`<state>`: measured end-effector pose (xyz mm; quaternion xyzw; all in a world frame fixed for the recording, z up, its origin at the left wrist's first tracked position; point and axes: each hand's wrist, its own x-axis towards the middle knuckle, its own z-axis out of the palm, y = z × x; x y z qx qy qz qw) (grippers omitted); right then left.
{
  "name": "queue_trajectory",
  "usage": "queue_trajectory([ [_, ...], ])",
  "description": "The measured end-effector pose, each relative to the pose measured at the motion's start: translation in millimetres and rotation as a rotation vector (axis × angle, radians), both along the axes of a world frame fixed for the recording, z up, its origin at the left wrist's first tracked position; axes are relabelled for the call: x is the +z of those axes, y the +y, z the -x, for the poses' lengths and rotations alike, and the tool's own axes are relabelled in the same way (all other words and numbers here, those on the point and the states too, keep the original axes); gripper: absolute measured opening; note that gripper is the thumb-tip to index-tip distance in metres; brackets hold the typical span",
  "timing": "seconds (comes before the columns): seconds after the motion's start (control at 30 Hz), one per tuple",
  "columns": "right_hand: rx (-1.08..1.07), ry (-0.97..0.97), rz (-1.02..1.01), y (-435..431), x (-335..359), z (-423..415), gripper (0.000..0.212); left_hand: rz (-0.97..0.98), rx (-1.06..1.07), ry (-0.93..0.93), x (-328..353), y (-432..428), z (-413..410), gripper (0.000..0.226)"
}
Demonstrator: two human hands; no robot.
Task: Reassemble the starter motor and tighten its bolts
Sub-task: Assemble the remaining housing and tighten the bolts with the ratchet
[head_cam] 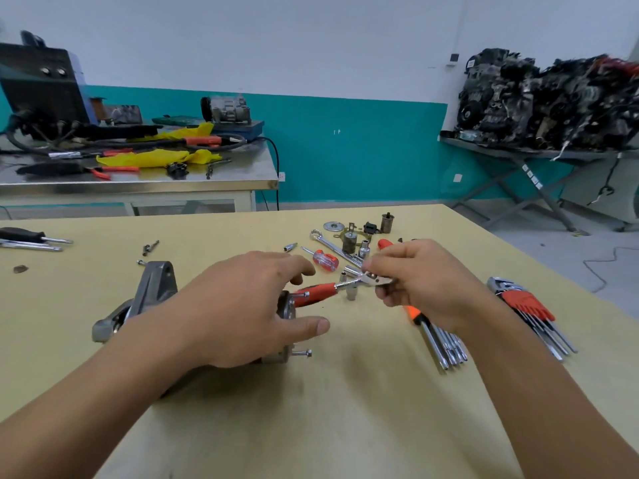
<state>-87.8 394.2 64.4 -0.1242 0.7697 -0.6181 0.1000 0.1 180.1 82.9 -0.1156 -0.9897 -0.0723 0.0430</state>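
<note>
Lying on its side on the yellow table (311, 426), the starter motor (152, 292) is covered at its rear end by the left hand (242, 312). That hand is laid over the body with the thumb straight and the fingers loosely spread, not closed round anything. A bolt (302, 353) is seen standing out of the rear flange just below the thumb.

The chrome head of a red-handled ratchet wrench (318, 290) is pinched between the curled fingertips and thumb of the right hand (422, 281). From that grip the handle is stretched leftward to the motor's end, under the left fingers.

Just left of and below the pinch, small sockets (351, 292) are stood on the table. Beyond the grip a red screwdriver (325, 260), a ring spanner (332, 245) and loose motor parts (349, 242) are scattered. Below the right wrist an orange-handled set of long bits (442, 340) is laid, and further right a hex key set (529, 305) in its red holder.
</note>
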Motion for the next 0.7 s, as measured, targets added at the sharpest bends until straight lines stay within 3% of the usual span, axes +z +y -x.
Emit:
queue_trajectory([
  [0.13,0.060,-0.463,0.597,-3,7,-1,0.014,-0.075,-0.034,0.209,3,-1,8,0.062],
  [0.2,0.165,-0.607,0.753,-8,6,-2,0.015,-0.094,-0.060,0.304,11,-2,14,0.053],
  [0.27,0.268,-0.613,0.833,-11,6,-4,0.019,-0.085,-0.124,0.338,22,-5,21,0.037],
  [0.33,0.279,-0.381,0.654,-8,6,-6,0.025,-0.194,-0.181,0.258,33,-13,24,0.023],
  [0.43,0.205,0.242,0.024,-1,6,-9,0.025,-0.310,-0.214,0.085,44,-24,27,0.016],
  [0.5,0.263,0.480,-0.239,3,7,-8,0.023,-0.271,-0.233,0.032,44,-26,29,0.019],
  [0.6,0.364,0.563,-0.408,4,8,-9,0.018,-0.274,-0.235,0.005,43,-26,27,0.023],
  [0.7,0.367,0.439,-0.296,4,8,-12,0.008,-0.384,-0.182,0.095,40,-23,26,0.039],
])
